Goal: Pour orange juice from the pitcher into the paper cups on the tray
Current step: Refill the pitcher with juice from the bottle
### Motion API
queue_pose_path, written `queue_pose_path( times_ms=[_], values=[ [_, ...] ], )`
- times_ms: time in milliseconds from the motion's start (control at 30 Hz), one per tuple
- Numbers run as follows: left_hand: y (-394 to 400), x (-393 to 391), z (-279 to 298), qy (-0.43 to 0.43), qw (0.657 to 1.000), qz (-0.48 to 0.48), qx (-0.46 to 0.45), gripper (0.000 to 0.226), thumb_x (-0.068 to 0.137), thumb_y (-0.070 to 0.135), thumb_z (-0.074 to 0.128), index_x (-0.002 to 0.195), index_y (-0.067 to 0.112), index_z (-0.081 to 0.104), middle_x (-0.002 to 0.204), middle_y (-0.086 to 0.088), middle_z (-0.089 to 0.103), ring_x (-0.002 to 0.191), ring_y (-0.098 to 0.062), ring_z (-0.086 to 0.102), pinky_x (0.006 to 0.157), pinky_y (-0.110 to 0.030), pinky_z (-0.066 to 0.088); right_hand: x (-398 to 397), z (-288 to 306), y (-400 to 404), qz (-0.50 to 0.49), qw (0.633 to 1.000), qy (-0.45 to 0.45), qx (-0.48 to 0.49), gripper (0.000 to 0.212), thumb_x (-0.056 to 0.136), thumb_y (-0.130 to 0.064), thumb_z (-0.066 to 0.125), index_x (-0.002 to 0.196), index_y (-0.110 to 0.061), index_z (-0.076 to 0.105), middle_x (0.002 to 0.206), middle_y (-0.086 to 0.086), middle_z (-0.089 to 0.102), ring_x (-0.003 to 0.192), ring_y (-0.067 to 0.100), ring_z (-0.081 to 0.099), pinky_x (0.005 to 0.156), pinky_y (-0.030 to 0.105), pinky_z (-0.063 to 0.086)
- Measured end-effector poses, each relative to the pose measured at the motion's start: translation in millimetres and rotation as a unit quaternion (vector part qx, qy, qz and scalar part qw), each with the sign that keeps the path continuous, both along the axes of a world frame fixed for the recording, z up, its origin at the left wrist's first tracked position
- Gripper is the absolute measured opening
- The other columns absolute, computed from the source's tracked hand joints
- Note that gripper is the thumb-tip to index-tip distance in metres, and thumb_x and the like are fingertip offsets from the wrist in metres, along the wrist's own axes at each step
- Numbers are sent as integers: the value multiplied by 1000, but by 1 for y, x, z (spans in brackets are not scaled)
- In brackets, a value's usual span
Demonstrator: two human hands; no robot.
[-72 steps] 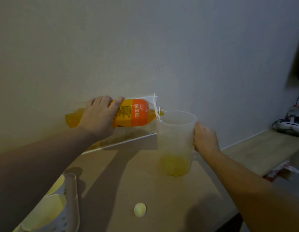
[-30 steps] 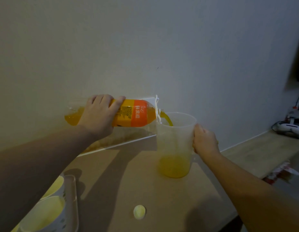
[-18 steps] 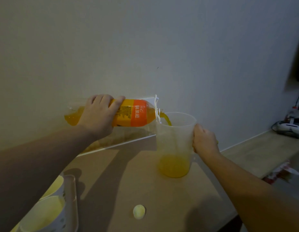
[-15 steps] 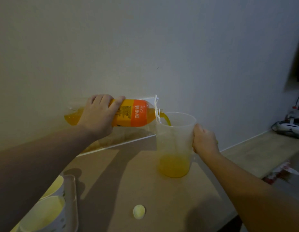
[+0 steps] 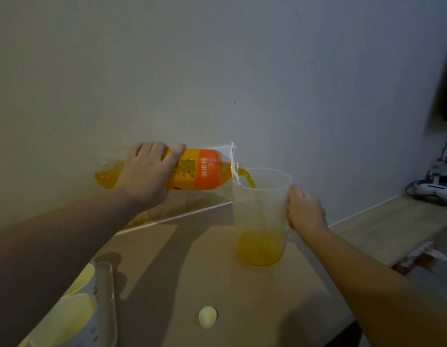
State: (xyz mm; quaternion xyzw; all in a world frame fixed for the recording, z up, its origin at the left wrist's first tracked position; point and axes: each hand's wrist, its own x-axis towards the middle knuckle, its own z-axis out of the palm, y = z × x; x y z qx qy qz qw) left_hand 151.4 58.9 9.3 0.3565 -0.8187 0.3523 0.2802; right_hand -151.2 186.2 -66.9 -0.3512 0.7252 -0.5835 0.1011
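I'm working over the worktop [image 5: 217,284], which runs along the wall, and the task is at its preparation stage — no juice has gone from the pitcher to the cups yet, as far as I can judge. The pitcher [image 5: 261,216] stands upright on the worktop a little right of centre, clear plastic, with orange juice filling only its bottom part. My right hand [image 5: 305,209] grasps it at the handle side and steadies it. My left hand [image 5: 147,174] is wrapped round the juice bottle [image 5: 192,170], which lies almost level with its mouth over the pitcher's rim; a thin orange stream [image 5: 248,177] arcs from the mouth into the pitcher. The bottle looks roughly half full, so I reckon the filling has some way to go.

The tray [image 5: 106,296] sits at the lower left edge, partly cut off, with two paper cups [image 5: 67,319] on it. Whether they hold any juice I cannot tell — their insides look pale yellow in this light. A small yellowish bottle cap [image 5: 207,317] lies on the worktop near me, between tray and pitcher. What is left: finish filling, set the bottle down, then pour into each cup.
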Motion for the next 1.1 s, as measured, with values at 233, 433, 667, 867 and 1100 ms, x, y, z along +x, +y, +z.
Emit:
queue_pose_path(
  times_ms=[233,433,667,867,1100],
  values=[
    [2,0,-1,3,1000,1,-4,101,60,25,91,147,18,41,116,-17,56,110,-41,55,97,-55,42,0,2,1,8,1000,9,-3,48,96,-38,38,61,-9,55,64,14,55,61,26,54,63,43,51],
    [1,0,0,1,1000,5,-1,102,62,26,91,148,19,38,118,-16,56,111,-39,54,99,-54,42,0,2,2,8,1000,7,-8,48,98,-36,37,62,-9,55,64,14,55,60,26,53,60,38,47],
    [2,-1,1,0,1000,7,0,103,63,30,93,150,18,39,120,-17,56,114,-40,53,101,-55,41,1,2,1,14,1000,-12,-20,48,98,-34,40,57,-12,51,59,10,49,58,25,49,59,35,42],
    [0,0,-2,2,1000,7,-2,103,63,32,92,150,19,37,120,-17,55,113,-39,53,100,-54,41,3,3,4,15,1000,-5,-17,47,98,-34,39,60,-10,53,63,12,52,58,25,51,59,33,41],
    [1,0,-1,3,1000,9,-1,103,62,29,92,150,19,38,119,-17,56,113,-40,54,100,-55,42,4,5,5,14,1000,-14,-13,47,97,-34,40,60,-10,55,61,12,52,58,25,50,59,34,42]
  ],
)
